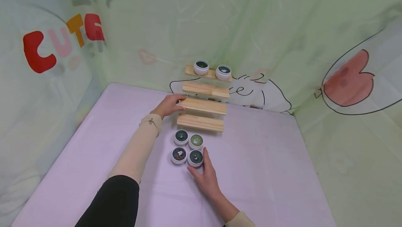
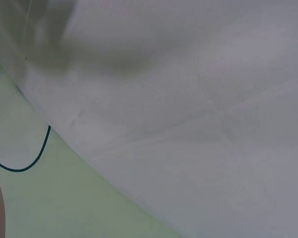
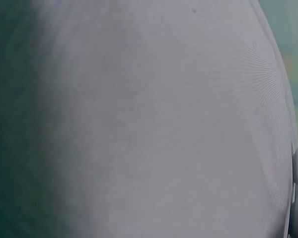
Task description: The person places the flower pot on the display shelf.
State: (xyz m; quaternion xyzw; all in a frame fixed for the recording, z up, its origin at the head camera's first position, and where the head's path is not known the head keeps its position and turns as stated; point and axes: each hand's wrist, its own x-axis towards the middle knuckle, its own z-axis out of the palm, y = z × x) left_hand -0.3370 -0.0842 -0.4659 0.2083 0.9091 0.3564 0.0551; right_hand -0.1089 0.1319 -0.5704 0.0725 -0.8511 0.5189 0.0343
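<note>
My left hand (image 1: 169,105) holds the left end of a tiered wooden stand (image 1: 203,106), with thumb and fingers at one of the middle planks. Low in the head view, my right hand (image 1: 207,178) grips a small white round jar (image 1: 195,158) with dark green contents, thumb at its near left side and fingers at its right. Close beside it stand a jar with dark, brown-flecked contents (image 1: 179,155), a dark green one (image 1: 181,137) and a light green one (image 1: 196,141).
Two more white jars, one left (image 1: 201,66) and one right (image 1: 223,72), stand on the top plank. A pale lilac cloth (image 1: 267,171) covers the table. Green printed curtains (image 1: 201,17) hang behind and at both sides.
</note>
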